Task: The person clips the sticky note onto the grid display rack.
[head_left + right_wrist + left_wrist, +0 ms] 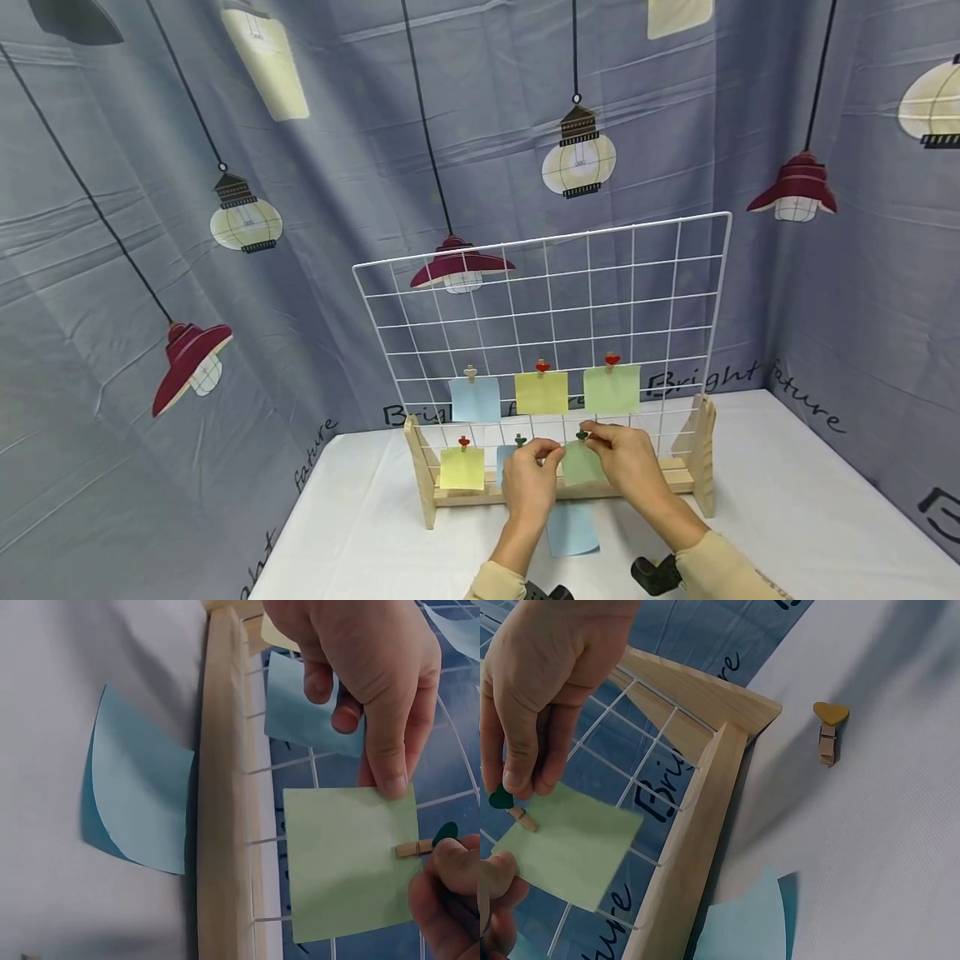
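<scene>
A light green sticky note (581,465) lies against the lower right part of a white wire grid (570,317). My left hand (531,482) pinches its upper left corner between thumb and finger. With my right hand (628,460) I pinch a small wooden clothespin with a green heart (420,846) at the note's top edge. The clothespin's jaws overlap the paper; whether they also bite the wire I cannot tell. Behind my left hand, a blue note (307,705) hangs partly hidden. A loose blue note (572,531) lies curled on the table below the grid.
Clipped above are blue (475,400), yellow (542,393) and green notes (612,390); another yellow note (462,469) hangs lower left. A wooden stand (703,458) holds the grid. A yellow-heart clothespin (829,733) lies on the white table (360,517).
</scene>
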Demonstrator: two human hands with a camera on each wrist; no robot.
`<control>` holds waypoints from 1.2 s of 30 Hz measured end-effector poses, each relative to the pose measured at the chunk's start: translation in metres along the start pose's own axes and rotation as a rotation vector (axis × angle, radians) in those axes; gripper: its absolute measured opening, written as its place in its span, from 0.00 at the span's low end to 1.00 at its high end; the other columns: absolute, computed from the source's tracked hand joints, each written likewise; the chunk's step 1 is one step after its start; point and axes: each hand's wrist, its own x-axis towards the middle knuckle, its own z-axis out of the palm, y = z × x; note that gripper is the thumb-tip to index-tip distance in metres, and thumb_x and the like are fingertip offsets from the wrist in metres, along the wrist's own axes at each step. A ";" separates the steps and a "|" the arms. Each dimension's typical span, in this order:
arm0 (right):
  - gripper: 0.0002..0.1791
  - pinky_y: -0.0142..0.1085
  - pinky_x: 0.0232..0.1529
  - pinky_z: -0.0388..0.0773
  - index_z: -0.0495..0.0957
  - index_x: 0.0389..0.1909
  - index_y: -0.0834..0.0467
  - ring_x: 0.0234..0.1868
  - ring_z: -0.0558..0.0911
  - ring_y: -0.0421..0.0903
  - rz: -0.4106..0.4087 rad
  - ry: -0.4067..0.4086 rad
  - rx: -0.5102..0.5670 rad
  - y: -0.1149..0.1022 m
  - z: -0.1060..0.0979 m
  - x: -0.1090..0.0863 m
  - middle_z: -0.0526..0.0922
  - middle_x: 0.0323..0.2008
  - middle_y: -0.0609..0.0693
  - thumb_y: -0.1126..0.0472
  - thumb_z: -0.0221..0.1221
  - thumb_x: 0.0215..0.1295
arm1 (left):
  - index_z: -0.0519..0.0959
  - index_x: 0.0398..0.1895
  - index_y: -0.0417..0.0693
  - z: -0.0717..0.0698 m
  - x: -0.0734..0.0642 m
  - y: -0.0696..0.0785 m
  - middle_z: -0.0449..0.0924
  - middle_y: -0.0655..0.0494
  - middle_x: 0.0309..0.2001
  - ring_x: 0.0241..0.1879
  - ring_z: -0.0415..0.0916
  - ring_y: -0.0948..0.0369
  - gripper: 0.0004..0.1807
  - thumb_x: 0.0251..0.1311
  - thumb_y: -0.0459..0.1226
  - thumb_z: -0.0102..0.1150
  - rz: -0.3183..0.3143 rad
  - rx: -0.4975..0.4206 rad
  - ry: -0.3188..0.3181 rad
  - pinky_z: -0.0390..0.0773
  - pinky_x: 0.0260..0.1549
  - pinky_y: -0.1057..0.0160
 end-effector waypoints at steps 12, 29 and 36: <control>0.14 0.34 0.29 0.80 0.89 0.46 0.62 0.33 0.89 0.51 0.024 0.043 0.026 0.002 -0.001 -0.006 0.91 0.32 0.53 0.72 0.70 0.58 | 0.88 0.29 0.63 -0.003 -0.004 0.002 0.87 0.72 0.28 0.23 0.72 0.74 0.03 0.57 0.44 0.75 0.018 -0.003 0.032 0.66 0.22 0.68; 0.11 0.30 0.36 0.82 0.90 0.45 0.57 0.37 0.88 0.44 0.094 -0.014 0.084 0.006 -0.029 -0.025 0.92 0.39 0.51 0.66 0.71 0.62 | 0.88 0.29 0.61 -0.022 -0.012 0.007 0.86 0.73 0.28 0.23 0.71 0.74 0.05 0.54 0.42 0.78 0.039 -0.058 -0.073 0.70 0.24 0.71; 0.13 0.28 0.37 0.82 0.88 0.50 0.58 0.39 0.87 0.43 0.137 -0.095 0.112 0.007 -0.040 -0.032 0.91 0.43 0.52 0.64 0.70 0.64 | 0.89 0.33 0.54 -0.035 -0.015 0.012 0.88 0.69 0.31 0.21 0.71 0.74 0.06 0.55 0.41 0.77 0.061 -0.063 -0.138 0.71 0.23 0.71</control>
